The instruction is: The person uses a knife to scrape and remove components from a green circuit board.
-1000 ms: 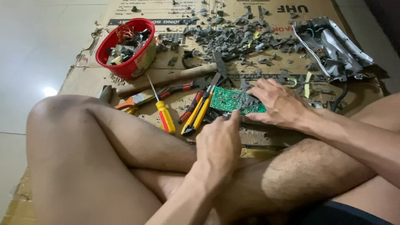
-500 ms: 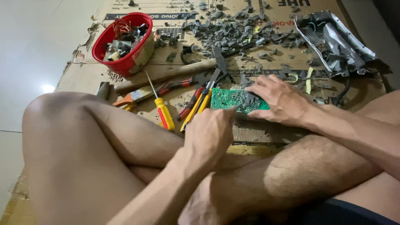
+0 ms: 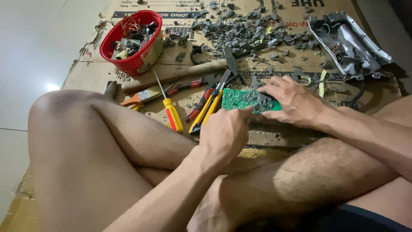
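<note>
A flattened brown cardboard sheet lies on the pale tiled floor and carries everything; the person sits cross-legged at its near edge, bare knees covering most of that side. Toward the far right corner rests a bent grey sheet-metal casing, open side up. Near the far left corner stands a round red plastic bowl filled with small salvaged parts and some copper wire. Along the far edge, between bowl and casing, spreads a heap of dark grey broken plastic fragments. A wooden-handled hammer lies across the middle of the sheet, its head near the fragments.

At the centre of the sheet lies a green rectangular circuit board. The right hand rests on its right end, fingers spread and pressing it down (the thumb lies along the near side). The left hand is curled into a loose fist at the board's near edge, thumb touching it; whether anything sits inside the fist cannot be told.

Just left of the board lie yellow-handled pliers, then red-handled pliers, then a screwdriver with a yellow and red handle.
</note>
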